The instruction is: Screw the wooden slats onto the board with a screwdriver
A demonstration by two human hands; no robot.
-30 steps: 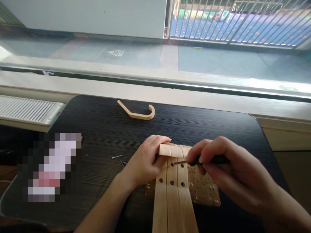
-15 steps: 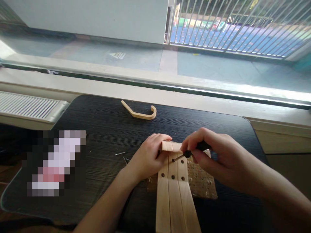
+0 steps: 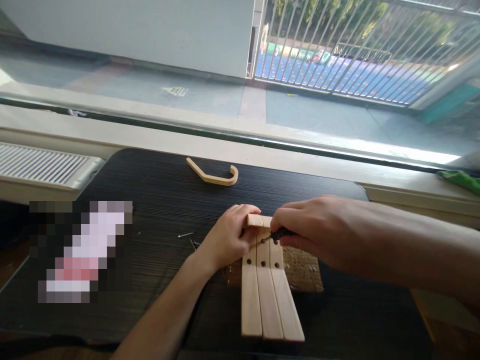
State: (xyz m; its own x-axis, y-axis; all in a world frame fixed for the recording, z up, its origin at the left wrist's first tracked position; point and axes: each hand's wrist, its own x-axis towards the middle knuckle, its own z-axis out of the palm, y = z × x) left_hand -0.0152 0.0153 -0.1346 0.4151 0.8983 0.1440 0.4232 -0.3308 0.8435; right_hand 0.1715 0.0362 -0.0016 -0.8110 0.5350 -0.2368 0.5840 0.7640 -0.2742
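Near the black table's (image 3: 150,200) front edge, the left hand (image 3: 228,241) pins three pale wooden slats (image 3: 268,300); the right hand (image 3: 307,231) grips a small black screwdriver (image 3: 276,234) (tip at a hole), likely tightening, which needs steady pressure.

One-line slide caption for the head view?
The left hand steadies three wooden slats on a dark table; the right hand holds a small black tool to them.
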